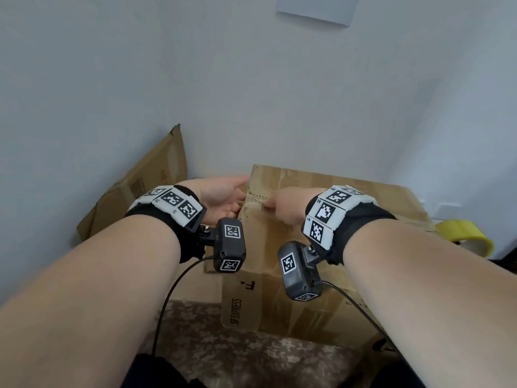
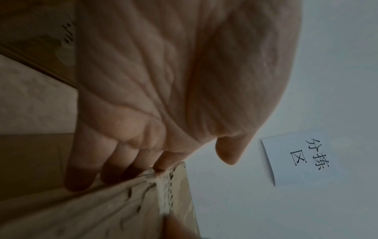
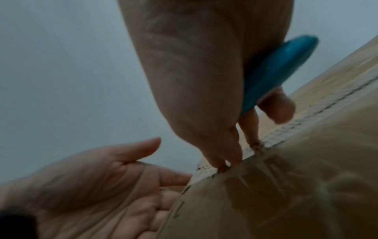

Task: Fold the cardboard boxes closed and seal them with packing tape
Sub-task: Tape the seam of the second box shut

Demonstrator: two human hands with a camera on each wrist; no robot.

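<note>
A worn brown cardboard box (image 1: 291, 177) stands in front of me with its top flaps folded down. My left hand (image 1: 223, 197) is at the box's upper left corner, palm up and fingers (image 2: 81, 169) straight against its side. My right hand (image 1: 285, 205) rests its fingertips (image 3: 223, 163) on the torn top edge of the box (image 3: 286, 186), beside the left hand (image 3: 92, 186). It also holds a blue tool (image 3: 274, 69) between thumb and palm. Glossy, wrinkled tape covers the box face (image 2: 92, 210) below that edge.
A roll with a yellow rim (image 1: 464, 233) lies just right of the box. Flattened cardboard (image 1: 148, 186) leans on the wall at the left. A paper sign (image 2: 294, 158) hangs on the white wall behind. Mottled flooring (image 1: 251, 345) lies before the box.
</note>
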